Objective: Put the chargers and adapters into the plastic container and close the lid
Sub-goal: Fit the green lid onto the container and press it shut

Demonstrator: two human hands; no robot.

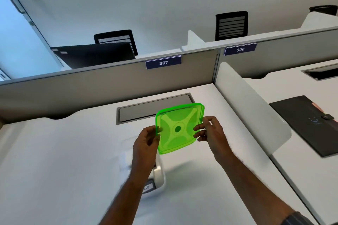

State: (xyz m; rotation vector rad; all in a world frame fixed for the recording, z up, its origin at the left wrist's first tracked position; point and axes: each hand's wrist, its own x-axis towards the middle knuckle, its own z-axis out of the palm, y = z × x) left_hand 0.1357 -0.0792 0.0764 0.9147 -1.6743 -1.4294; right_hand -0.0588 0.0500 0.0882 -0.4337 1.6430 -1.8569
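A bright green square lid point(178, 129) hangs in the air above the desk, tilted toward me. My left hand point(147, 143) pinches its left edge and my right hand point(208, 130) pinches its right edge. Below, mostly hidden behind my left forearm, stands the clear plastic container point(159, 175) on the white desk point(54, 160). A white charger or adapter with a grey label shows inside it; the rest of its contents are hidden.
A grey cable hatch point(146, 109) is set into the desk behind the lid. Grey partition panels marked 307 point(163, 62) and 306 rise at the back. A white divider point(247, 104) stands on the right, with a black folder point(307, 124) on the neighbouring desk.
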